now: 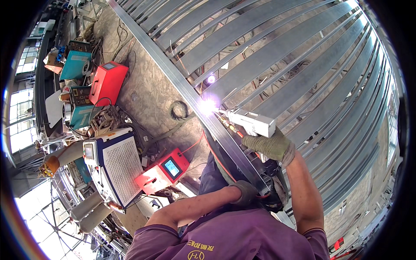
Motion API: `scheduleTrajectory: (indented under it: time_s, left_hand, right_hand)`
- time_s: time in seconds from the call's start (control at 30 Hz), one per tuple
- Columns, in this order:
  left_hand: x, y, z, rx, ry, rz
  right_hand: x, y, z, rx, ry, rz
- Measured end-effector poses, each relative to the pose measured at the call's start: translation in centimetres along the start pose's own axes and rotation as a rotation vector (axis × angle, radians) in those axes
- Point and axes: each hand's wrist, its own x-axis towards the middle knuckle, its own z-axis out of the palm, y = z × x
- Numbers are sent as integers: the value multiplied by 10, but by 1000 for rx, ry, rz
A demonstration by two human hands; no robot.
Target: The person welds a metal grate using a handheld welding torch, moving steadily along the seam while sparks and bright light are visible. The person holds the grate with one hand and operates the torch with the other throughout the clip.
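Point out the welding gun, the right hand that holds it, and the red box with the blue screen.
welding gun [251,122], head view, on its white body.
right hand [271,145], head view, on the back of the green glove.
red box [161,172], head view, on its top face beside the screen.

Person, seen from above. Shirt [242,236]: purple, short-sleeved, with yellow printed lettering and a round emblem on the chest. Trousers [212,180]: dark blue-grey. Left hand [246,192]: grey work glove, close-fitting. Right hand [271,145]: olive-green knitted work glove, ribbed cuff at the wrist. Forearms bare below the sleeves.
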Motion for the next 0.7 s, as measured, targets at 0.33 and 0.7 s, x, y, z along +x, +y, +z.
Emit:
scheduleTrajectory:
  time_s: [0.33,0.7]
  left_hand:
    - [1,4,-2,8,-27,-14]
    - [5,4,2,6,-12,-8]
  right_hand:
    - [-1,10,-3,18,-8,9]
    - [-6,9,-5,33,-4,17]
